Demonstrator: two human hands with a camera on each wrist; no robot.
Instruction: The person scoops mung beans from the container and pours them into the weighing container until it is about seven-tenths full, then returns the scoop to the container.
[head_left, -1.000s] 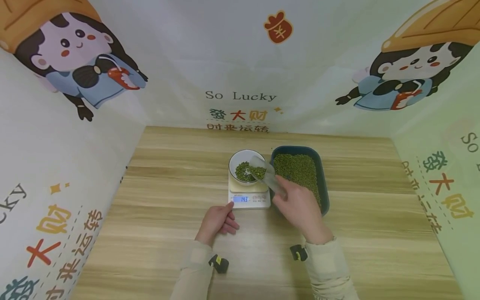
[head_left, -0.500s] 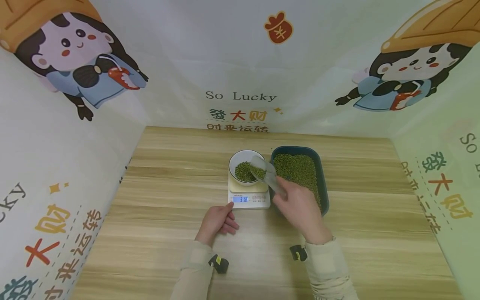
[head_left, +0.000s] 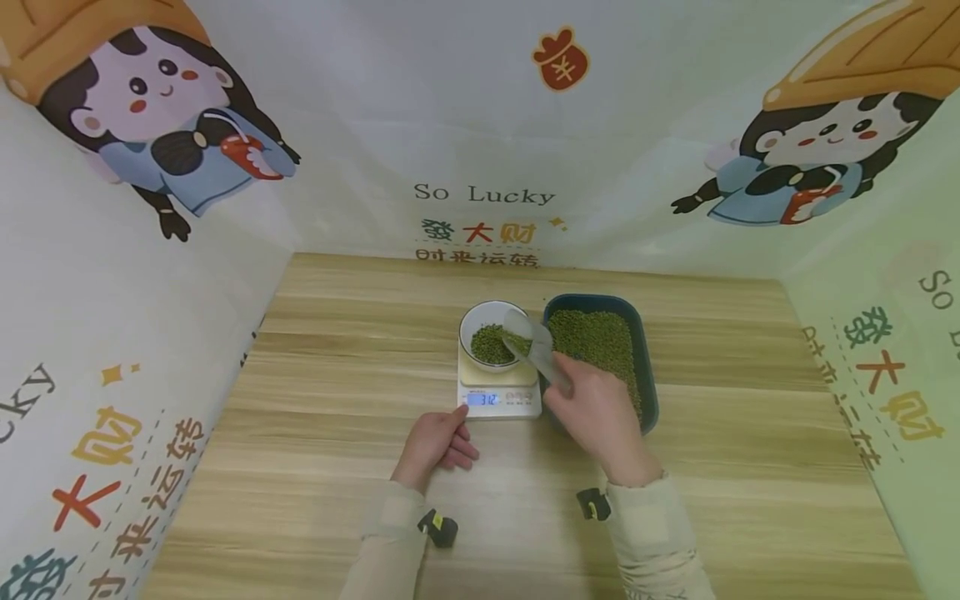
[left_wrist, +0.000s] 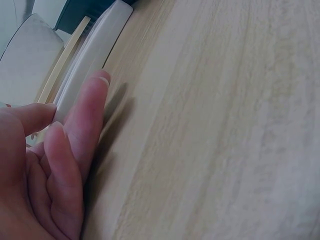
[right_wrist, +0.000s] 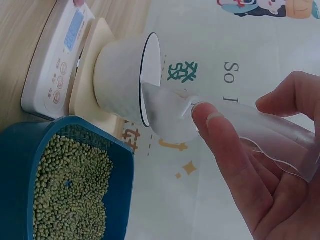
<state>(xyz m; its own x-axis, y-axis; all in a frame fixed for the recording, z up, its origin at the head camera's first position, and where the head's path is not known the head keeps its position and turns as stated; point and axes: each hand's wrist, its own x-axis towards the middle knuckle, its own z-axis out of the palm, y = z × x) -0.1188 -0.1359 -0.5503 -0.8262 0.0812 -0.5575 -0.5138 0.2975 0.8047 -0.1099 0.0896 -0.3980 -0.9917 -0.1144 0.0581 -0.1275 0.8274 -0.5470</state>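
Note:
My right hand (head_left: 597,410) grips the handle of a clear plastic scoop (right_wrist: 172,112), its lip tilted over the rim of a white bowl (right_wrist: 117,75). Some green mung beans lie in the scoop, and a small heap of mung beans (head_left: 489,343) covers the bowl's bottom. Under the bowl is a white kitchen scale (head_left: 501,408) with a lit display that appears to read 31.2. My left hand (head_left: 437,446) touches the scale's front left corner with the thumb; its other fingers are loosely bent just in front, as the left wrist view shows.
A dark blue tub (head_left: 651,396) of mung beans stands just right of the scale, partly behind my right hand. Printed cloth walls (head_left: 345,167) enclose the wooden table (head_left: 337,350) at the back and both sides.
Beans have slid from the scoop into the bowl, so the scoop holds fewer. The scale's number has risen from about 14.3 to about 31.2. Both hands stay nearly in place.

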